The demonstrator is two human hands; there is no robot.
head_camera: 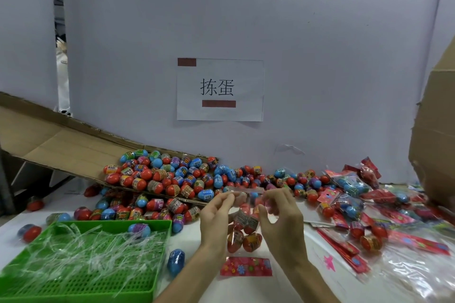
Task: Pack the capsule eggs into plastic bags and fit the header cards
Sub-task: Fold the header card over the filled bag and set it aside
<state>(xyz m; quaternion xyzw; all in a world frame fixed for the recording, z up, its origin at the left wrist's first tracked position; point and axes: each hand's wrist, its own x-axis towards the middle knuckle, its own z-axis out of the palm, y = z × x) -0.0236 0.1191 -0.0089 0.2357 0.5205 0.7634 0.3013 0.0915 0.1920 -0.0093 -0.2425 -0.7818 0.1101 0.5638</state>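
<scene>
A clear plastic bag [243, 236] with several red capsule eggs inside hangs above the table in front of me. My left hand [214, 216] pinches the bag's top on the left and my right hand [280, 214] pinches it on the right. Between the fingertips the top edge is stretched flat. A red flowered header card [246, 266] lies flat on the white table just below the bag. A big pile of loose red and blue capsule eggs [172, 179] lies behind the hands.
A green plastic basket [157, 283] full of clear strips sits at front left. A cardboard flap [61, 145] slopes behind the pile. Filled bags and more header cards [357, 204] cover the right side. A blue egg [176, 261] lies beside the basket.
</scene>
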